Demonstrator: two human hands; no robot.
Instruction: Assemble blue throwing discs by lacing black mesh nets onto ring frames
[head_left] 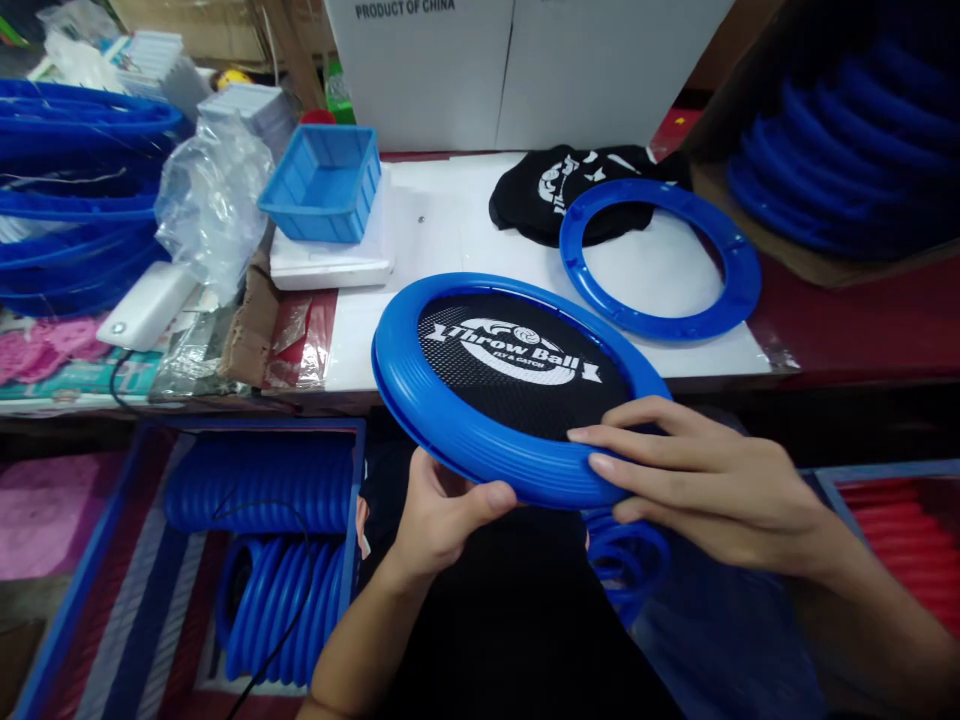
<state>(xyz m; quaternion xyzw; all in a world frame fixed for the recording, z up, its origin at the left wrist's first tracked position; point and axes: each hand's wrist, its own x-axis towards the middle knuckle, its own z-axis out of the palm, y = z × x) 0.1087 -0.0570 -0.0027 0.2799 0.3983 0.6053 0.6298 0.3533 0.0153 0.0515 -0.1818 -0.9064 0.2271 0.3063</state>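
A blue flying disc (480,425) with a black mesh centre printed "Throw Ball" is held tilted above the front edge of the table. My left hand (442,515) grips its near left rim from below, the thumb along the outer edge and the other fingers hidden underneath. On the right rim lies my right hand (697,475), fingers over the top and near the mesh. Beyond the disc, a flat blue ring (574,240) rests on the table, partly over black printed fabric pieces (521,190).
A small blue bin (322,190) sits on a white scale-like base (330,268). Stacked blue rings (840,160) fill a carton at right. Below left, a crate (358,450) holds blue rings; red rings (904,540) are at lower right. A white carton (450,80) stands behind.
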